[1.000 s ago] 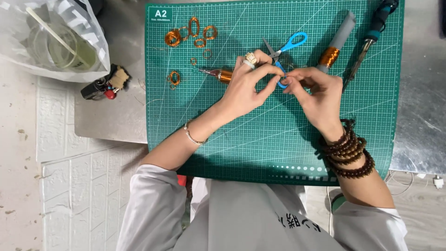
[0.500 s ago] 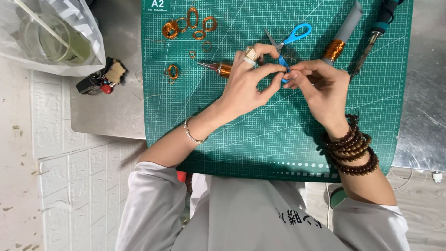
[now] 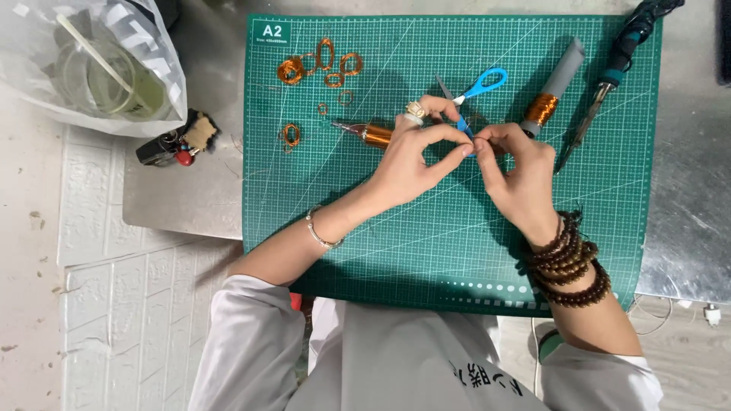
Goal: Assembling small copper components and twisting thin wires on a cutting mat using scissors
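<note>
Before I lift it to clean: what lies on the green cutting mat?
On the cutting mat: copper wire coils, blue-handled scissors, two copper-wound spools, both hands. What they pinch is hidden.

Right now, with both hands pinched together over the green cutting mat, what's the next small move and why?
Probably keep the pinch and work the piece gently between the fingertips. The left hand and right hand meet fingertip to fingertip just above the green cutting mat, beside the blue-handled scissors. Whatever they hold is too small to make out, so letting go risks losing it among the small copper wire coils.
</note>
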